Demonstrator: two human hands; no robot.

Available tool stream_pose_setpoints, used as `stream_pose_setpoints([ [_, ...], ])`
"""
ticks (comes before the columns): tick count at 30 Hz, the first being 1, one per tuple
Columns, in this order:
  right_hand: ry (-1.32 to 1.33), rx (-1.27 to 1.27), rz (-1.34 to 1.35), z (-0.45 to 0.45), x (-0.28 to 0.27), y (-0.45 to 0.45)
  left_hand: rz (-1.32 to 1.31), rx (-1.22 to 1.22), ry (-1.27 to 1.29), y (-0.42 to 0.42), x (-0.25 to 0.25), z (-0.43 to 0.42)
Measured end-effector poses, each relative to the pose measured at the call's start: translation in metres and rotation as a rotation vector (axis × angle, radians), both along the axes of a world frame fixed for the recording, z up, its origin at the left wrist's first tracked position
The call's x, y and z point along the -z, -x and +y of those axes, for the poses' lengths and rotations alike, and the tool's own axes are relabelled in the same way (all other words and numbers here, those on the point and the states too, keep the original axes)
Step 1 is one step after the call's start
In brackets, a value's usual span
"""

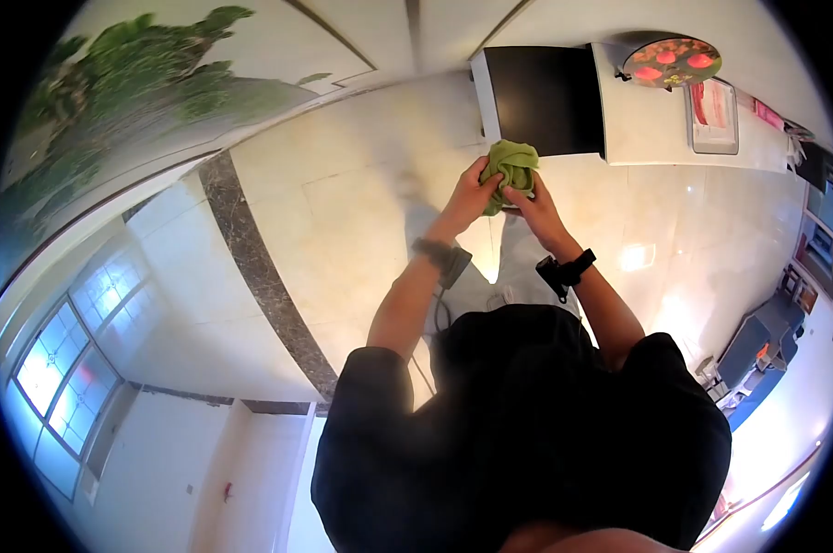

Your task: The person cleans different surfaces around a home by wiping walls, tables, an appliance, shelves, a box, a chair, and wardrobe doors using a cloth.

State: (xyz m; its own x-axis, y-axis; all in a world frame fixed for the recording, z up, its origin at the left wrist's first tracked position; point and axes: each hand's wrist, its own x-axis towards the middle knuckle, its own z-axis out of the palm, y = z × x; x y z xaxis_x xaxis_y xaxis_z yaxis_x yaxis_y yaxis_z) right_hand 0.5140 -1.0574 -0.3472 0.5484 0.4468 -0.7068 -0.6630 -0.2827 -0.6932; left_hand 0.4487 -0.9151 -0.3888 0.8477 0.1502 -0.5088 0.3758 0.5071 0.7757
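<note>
Across the pale floor, the black-topped surface stands ahead. The green cloth overlaps its near left corner in view; whether they touch is unclear. Bunched, the cloth shows no clear long axis. It lies between left hand and right hand, about equally near, each grip closed on it.

Green cloth: underside hidden. Left hand and right hand: each partly hidden by its folds. Black panel: near corner covered by the cloth. Grey trousers: upper part hidden behind black shirt, itself cut off at the lower edge. Leafy wall picture: blurred, left side cut off by the view's rounded edge. Red item at lower left: too small to identify
</note>
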Motion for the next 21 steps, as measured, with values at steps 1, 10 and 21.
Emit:
stream_pose_setpoints([
  [1, -0.023, -0.007, -0.008, -0.013, 0.015, -0.012, -0.010, 0.010, 0.025, -0.009, 0.012, -0.011],
  [10, 0.221, -0.201, -0.620, -0.130, 0.194, -0.133, -0.102, -0.058, -0.154, -0.126, 0.178, -0.131],
  [21, 0.260, -0.456, -0.859, -0.112, 0.344, -0.143, 0.359, 0.066, -1.111, -0.133, 0.292, -0.151],
])
